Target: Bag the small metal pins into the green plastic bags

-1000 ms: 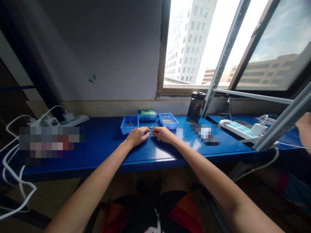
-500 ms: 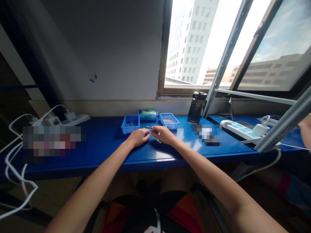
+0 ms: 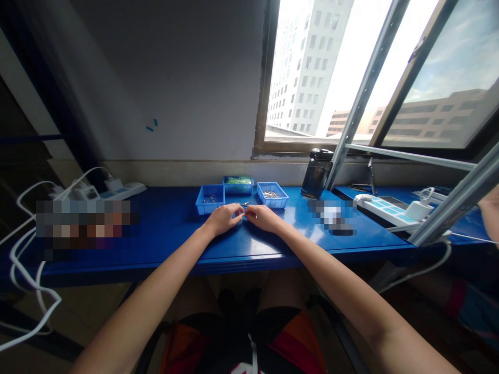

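Couple of small metal pieces (image 3: 246, 203) lie on the blue bench (image 3: 163, 228), just left of the screw tray (image 3: 272, 194). Left hand (image 3: 222, 219) and right hand (image 3: 265, 218) sit just in front of that tray, fingers curled, tips meeting. Can't tell if they're pinching anything. Dark bottle (image 3: 316, 174) is off to the tray's right.

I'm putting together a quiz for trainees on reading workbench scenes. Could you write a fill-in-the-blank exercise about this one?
The left hand and right hand meet over a metal table coloured ___.
The rearmost small blue plastic tray holds ___ pieces.
The dark bottle with a black lid stands to the person's ___ of that tray.
Missing words: blue; green; right.
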Tool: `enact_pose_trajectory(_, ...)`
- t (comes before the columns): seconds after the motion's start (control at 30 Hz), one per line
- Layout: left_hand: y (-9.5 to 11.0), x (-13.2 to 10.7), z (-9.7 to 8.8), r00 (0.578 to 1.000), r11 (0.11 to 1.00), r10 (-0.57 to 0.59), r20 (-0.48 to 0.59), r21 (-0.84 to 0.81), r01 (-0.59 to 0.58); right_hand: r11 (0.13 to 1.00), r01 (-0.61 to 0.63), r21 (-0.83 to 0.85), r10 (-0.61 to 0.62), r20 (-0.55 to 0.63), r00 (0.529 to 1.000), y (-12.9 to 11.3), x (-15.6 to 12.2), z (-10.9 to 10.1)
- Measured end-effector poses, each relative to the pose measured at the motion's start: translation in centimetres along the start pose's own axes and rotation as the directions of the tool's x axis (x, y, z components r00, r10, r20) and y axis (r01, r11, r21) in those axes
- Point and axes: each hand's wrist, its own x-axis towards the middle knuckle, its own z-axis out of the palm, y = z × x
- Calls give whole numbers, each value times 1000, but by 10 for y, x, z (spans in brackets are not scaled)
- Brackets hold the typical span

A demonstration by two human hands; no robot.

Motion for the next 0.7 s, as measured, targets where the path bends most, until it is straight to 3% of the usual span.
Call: enact_pose_trajectory(0.7,1,-3,0,993,992,118,24,-36,-117,999,-20,28,19,38,999,-4,0,-3)
